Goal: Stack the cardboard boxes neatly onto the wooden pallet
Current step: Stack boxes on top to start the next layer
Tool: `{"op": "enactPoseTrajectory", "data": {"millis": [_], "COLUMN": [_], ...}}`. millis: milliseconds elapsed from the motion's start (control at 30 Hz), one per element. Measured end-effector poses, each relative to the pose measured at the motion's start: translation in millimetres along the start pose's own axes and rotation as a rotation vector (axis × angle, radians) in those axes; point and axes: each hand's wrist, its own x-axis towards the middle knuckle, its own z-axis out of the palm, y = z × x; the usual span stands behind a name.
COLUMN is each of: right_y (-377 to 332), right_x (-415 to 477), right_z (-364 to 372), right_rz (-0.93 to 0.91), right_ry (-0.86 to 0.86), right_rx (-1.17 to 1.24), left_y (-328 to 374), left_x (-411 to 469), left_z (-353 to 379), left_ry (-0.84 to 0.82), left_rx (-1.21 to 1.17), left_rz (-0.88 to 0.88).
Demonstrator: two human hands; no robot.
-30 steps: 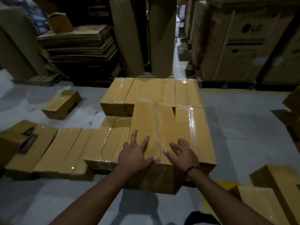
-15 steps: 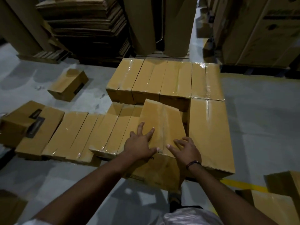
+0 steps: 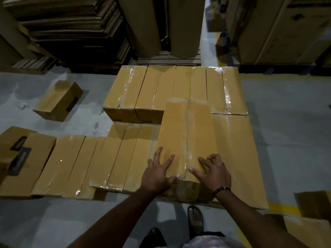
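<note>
Near end of taped box [image 3: 186, 133], left hand [image 3: 157, 174] and right hand [image 3: 213, 173] spread on top

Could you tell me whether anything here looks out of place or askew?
Yes. The box under the hands sits askew: angled against its neighbours, its far end overlapping the back row. The left hand and right hand rest on its near end. A lone box lies turned on the floor, left.

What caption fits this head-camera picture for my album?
Left hand and right hand rest on a long cardboard box among stacked boxes.
</note>
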Motion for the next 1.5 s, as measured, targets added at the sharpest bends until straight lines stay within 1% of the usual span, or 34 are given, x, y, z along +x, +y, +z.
{"op": "enactPoseTrajectory", "data": {"millis": [167, 367, 500, 633, 867, 1133, 1300, 1400, 1500], "right_y": [1, 13, 28, 43, 67, 92, 101, 101, 102], "right_x": [7, 11, 5, 7, 15, 12, 15, 19, 18], "right_z": [13, 37, 57, 69, 99, 146, 173, 184, 190], "right_rz": [0.046, 0.024, 0.015, -0.025, -0.007, 0.049, 0.071, 0.059, 0.065], "right_ry": [0.009, 0.039, 0.071, 0.07, 0.027, -0.12, -0.171, -0.192, -0.19], "right_rx": [-0.045, -0.09, -0.1, -0.074, -0.046, -0.026, -0.114, -0.232, -0.282], "left_y": [-18, -32, -36, -35, -43, -67, -82, -89, -93], "left_x": [8, 14, 9, 12, 25, 28, 41, 45, 46], "left_z": [19, 48, 73, 87, 116, 180, 208, 222, 229], "left_ry": [0.163, 0.105, 0.151, 0.173, 0.13, 0.028, -0.057, -0.082, -0.108], "left_rx": [0.02, -0.033, -0.106, -0.099, -0.092, -0.12, -0.087, -0.08, -0.106], "left_rz": [0.119, 0.086, 0.105, 0.112, 0.113, 0.047, -0.024, -0.025, -0.028]}}
